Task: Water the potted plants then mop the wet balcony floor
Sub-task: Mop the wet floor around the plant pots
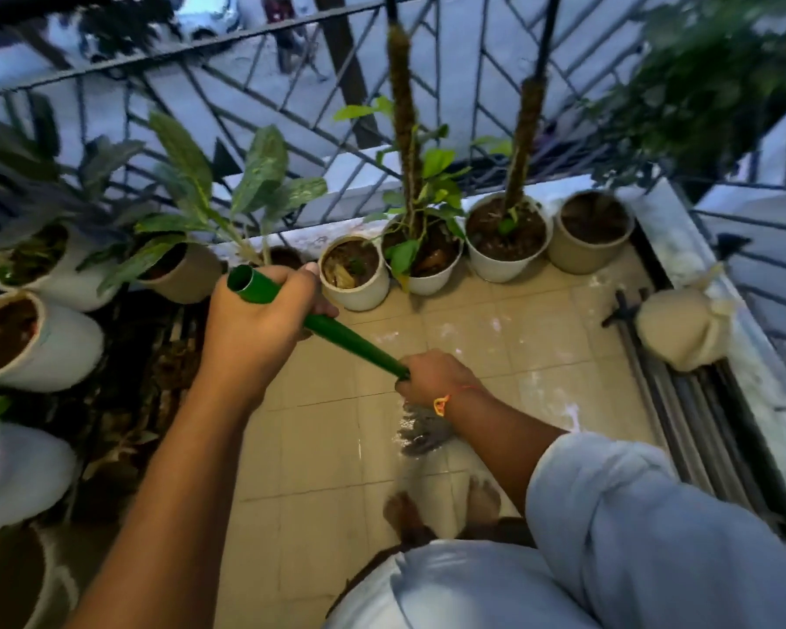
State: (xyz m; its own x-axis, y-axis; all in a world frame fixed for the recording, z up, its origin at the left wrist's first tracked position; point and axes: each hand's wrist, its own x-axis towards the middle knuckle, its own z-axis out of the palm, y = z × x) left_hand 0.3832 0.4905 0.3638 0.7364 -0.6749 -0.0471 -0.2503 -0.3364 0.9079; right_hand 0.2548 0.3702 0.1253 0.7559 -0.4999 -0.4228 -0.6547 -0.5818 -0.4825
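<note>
Beige tiles cover the balcony floor [336, 447], which is closed by a dark metal railing [246, 74] with a street visible behind it. Along the far edge stands a row of pots: a small white pot [355, 288] with soil and dry leaves, a white pot with a climbing plant on a moss pole [427, 283], a second white pot with a moss pole [504, 265], and a beige pot [593, 251] that holds only soil. More white pots [64, 347] stand at the left side, some with broad spotted leaves. The person holds a green mop handle [350, 342] slanted across the middle of the view. The left hand [259, 329] is wrapped around the handle just below its open upper end, and the right hand [436, 372], with an orange thread [450, 399] on the wrist, grips it lower down. Below the right hand the grey mop head [420, 431] lies on the tiles, and the floor around it shines with water. Two bare feet [405, 510] stand just behind the mop head. At the right side, a cloth-wrapped bundle [681, 329] rests against the marble ledge [699, 265], above some dark metal rods [681, 401].
</note>
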